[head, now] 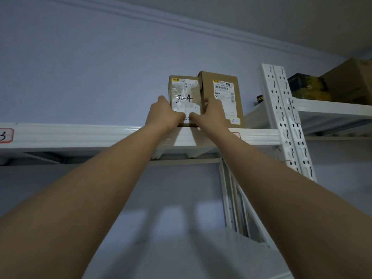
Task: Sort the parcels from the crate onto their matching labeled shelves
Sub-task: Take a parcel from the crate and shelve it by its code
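Observation:
A small brown cardboard parcel [184, 91] with "2-4" handwritten on its white label stands upright at the front edge of the white top shelf [80, 135]. My left hand [164, 115] grips its left side and my right hand [211, 114] grips its right side, thumbs on the front face. A second, larger brown parcel [223, 97] with a barcode label stands right beside it, touching it. A red-framed shelf label [236, 134] is mostly hidden behind my right wrist.
Another red-framed label reading "3" [5, 135] sits on the shelf rail at the far left. A perforated white upright post [281, 117] divides this rack from the neighbouring one, whose top shelf holds a black-and-yellow item [308, 87] and a big cardboard box [350, 83].

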Tool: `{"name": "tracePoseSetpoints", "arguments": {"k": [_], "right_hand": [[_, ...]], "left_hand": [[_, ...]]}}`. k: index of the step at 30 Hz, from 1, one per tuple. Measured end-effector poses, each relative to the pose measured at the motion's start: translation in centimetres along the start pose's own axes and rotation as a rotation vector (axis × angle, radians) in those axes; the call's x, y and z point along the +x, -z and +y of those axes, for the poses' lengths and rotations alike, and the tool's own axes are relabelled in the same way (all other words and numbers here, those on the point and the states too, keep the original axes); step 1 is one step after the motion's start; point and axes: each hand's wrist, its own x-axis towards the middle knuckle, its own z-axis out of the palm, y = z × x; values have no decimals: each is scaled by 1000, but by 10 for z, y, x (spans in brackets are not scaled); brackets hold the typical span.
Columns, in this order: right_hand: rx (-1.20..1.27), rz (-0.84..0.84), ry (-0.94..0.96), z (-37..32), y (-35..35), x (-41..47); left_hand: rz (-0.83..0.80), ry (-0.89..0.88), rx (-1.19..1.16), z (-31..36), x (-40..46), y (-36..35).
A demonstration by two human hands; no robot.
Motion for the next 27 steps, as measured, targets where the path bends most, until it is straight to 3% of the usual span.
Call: {"name": "tracePoseSetpoints", "arguments": {"k": [4, 14, 23, 27], "right_hand": [[-102, -14, 142, 1, -6, -3], [-162, -92, -7, 4, -16, 1], [-175, 167, 43, -30, -29, -32], [-72, 131, 92, -93, -68, -60]], "left_hand": [[70, -180, 90, -6, -5, -4], [-63, -110, 367, -5, 3, -13], [82, -213, 105, -28, -36, 41], [99, -190, 176, -61, -60, 118]]}}
